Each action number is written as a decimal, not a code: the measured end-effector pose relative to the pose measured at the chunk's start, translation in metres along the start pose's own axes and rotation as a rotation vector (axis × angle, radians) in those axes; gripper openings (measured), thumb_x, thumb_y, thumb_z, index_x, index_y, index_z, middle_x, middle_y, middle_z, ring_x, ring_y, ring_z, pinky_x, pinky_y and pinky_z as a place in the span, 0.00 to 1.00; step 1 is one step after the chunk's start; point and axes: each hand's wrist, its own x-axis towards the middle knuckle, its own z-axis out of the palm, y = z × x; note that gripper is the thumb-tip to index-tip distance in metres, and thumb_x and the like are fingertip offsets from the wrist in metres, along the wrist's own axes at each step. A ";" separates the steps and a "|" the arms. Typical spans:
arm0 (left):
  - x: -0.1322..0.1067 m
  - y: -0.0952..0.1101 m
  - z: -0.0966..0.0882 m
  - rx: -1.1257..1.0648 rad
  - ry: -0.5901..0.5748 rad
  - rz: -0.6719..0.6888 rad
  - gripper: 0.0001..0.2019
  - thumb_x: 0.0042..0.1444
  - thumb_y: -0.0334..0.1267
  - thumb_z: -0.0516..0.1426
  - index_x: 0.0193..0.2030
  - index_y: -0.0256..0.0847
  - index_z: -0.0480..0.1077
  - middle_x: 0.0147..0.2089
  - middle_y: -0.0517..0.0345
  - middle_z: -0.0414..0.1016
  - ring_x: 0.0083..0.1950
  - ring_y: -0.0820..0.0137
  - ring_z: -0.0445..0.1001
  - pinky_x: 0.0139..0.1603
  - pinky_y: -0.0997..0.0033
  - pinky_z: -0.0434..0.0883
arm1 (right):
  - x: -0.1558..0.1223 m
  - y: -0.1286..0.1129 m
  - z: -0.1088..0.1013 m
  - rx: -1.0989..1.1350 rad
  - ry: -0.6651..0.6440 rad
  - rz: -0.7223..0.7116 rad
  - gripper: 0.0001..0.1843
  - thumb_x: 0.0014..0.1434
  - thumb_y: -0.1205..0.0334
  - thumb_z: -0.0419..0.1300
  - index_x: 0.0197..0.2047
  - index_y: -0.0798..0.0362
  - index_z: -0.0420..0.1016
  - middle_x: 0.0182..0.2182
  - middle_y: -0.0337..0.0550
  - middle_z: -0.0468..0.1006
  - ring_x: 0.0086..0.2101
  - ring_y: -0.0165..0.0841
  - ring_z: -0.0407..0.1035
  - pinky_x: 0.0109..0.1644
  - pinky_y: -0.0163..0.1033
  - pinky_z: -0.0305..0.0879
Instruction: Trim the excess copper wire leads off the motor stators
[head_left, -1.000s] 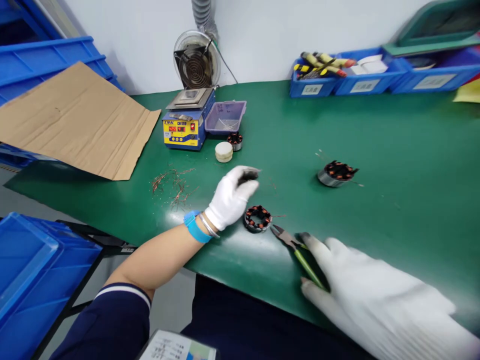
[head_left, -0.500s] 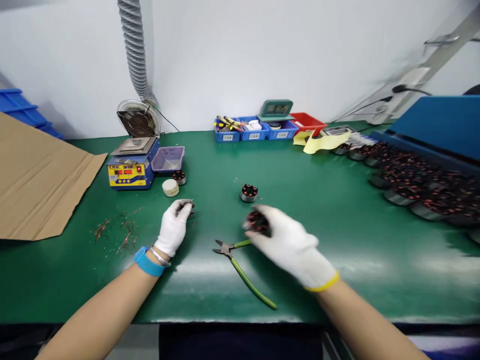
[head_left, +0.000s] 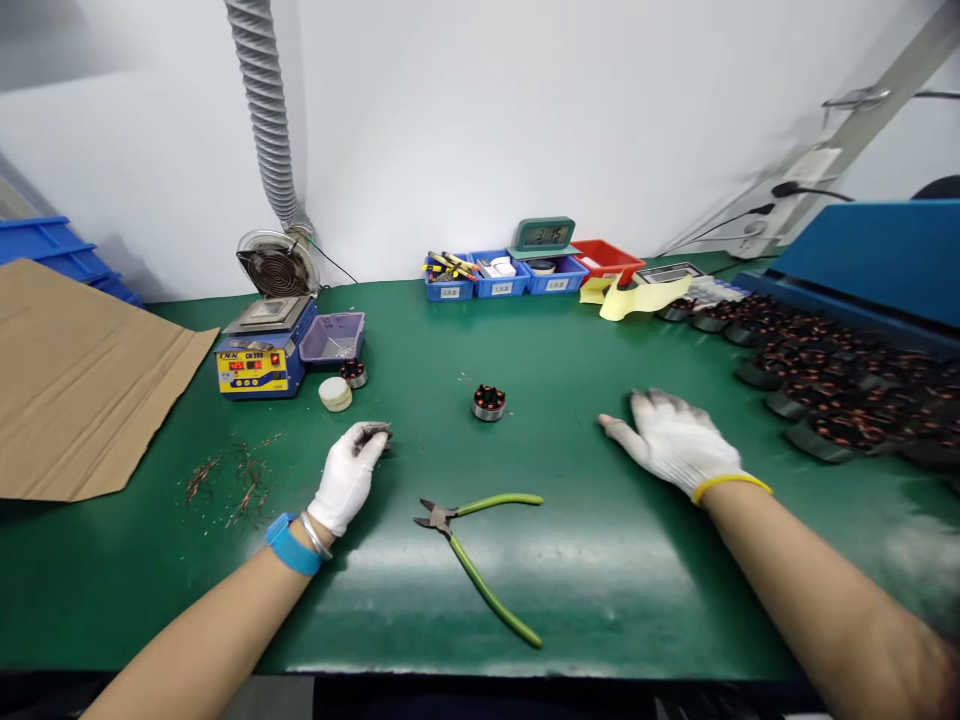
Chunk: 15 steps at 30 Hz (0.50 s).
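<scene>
My left hand (head_left: 347,478), in a white glove with dark-stained fingertips, rests left of centre. Its fingers are pinched together, and what they hold, if anything, I cannot make out. Out to the right, my right hand (head_left: 675,440) is gloved too, with fingers spread and nothing in them. Between the hands stands one wound motor stator (head_left: 489,403) with copper coils and a silvery rim. Nearer the front edge lie diagonal cutters (head_left: 469,555) with green handles, their jaws apart. Many more stators (head_left: 847,380) are massed at the right.
Behind my left hand are a white round pad (head_left: 335,394), another stator (head_left: 354,374), a purple tray (head_left: 332,340) and a blue solder pot (head_left: 266,350). Copper wire scraps (head_left: 247,480) lie at left beside cardboard (head_left: 97,380). Blue bins (head_left: 501,288) line the wall.
My right hand has moved right and no longer holds the stator it had; its fingers are now spread. My left hand keeps its pinch. The cutters and central stator stay on the table.
</scene>
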 end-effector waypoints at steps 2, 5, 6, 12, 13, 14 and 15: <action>0.000 -0.001 -0.001 0.002 -0.004 -0.005 0.20 0.47 0.53 0.60 0.39 0.37 0.73 0.40 0.51 0.78 0.41 0.64 0.75 0.51 0.60 0.71 | 0.005 -0.021 0.009 0.020 -0.011 -0.134 0.41 0.64 0.41 0.42 0.63 0.70 0.64 0.61 0.72 0.62 0.60 0.57 0.59 0.62 0.60 0.55; -0.001 -0.001 -0.001 0.022 0.003 0.006 0.20 0.48 0.52 0.60 0.40 0.36 0.72 0.40 0.50 0.78 0.41 0.64 0.75 0.51 0.59 0.72 | -0.001 -0.048 0.015 0.098 -0.035 -0.328 0.39 0.64 0.40 0.43 0.67 0.60 0.61 0.66 0.56 0.59 0.65 0.46 0.53 0.69 0.51 0.49; -0.001 -0.001 0.000 0.034 0.011 0.017 0.20 0.48 0.52 0.60 0.40 0.36 0.72 0.41 0.50 0.78 0.42 0.64 0.75 0.51 0.59 0.72 | -0.003 -0.050 0.015 0.128 -0.040 -0.349 0.39 0.65 0.41 0.41 0.68 0.60 0.60 0.66 0.54 0.59 0.65 0.43 0.52 0.69 0.47 0.49; -0.006 -0.003 0.013 0.155 0.015 0.058 0.20 0.50 0.48 0.60 0.45 0.37 0.71 0.42 0.49 0.78 0.45 0.64 0.76 0.52 0.61 0.71 | 0.008 -0.016 0.014 0.251 -0.036 -0.251 0.43 0.64 0.42 0.41 0.63 0.75 0.64 0.62 0.72 0.61 0.63 0.56 0.54 0.68 0.54 0.50; -0.006 -0.004 0.015 0.173 0.010 0.063 0.19 0.51 0.47 0.60 0.46 0.36 0.71 0.43 0.49 0.78 0.45 0.64 0.75 0.52 0.61 0.71 | 0.008 -0.015 0.013 0.266 -0.043 -0.265 0.42 0.63 0.42 0.44 0.62 0.73 0.65 0.62 0.70 0.61 0.63 0.56 0.55 0.68 0.54 0.51; -0.006 -0.005 0.016 0.182 0.011 0.072 0.19 0.52 0.46 0.59 0.47 0.36 0.70 0.43 0.49 0.78 0.45 0.65 0.75 0.52 0.61 0.71 | 0.005 -0.018 0.010 0.294 -0.055 -0.278 0.41 0.62 0.43 0.45 0.63 0.70 0.65 0.62 0.67 0.62 0.62 0.54 0.57 0.67 0.52 0.53; -0.007 -0.005 0.017 0.186 0.020 0.087 0.19 0.53 0.45 0.58 0.48 0.36 0.70 0.44 0.48 0.78 0.45 0.65 0.75 0.52 0.62 0.71 | -0.001 -0.025 0.005 0.343 -0.077 -0.284 0.40 0.61 0.43 0.47 0.65 0.66 0.63 0.62 0.63 0.64 0.61 0.50 0.60 0.65 0.49 0.58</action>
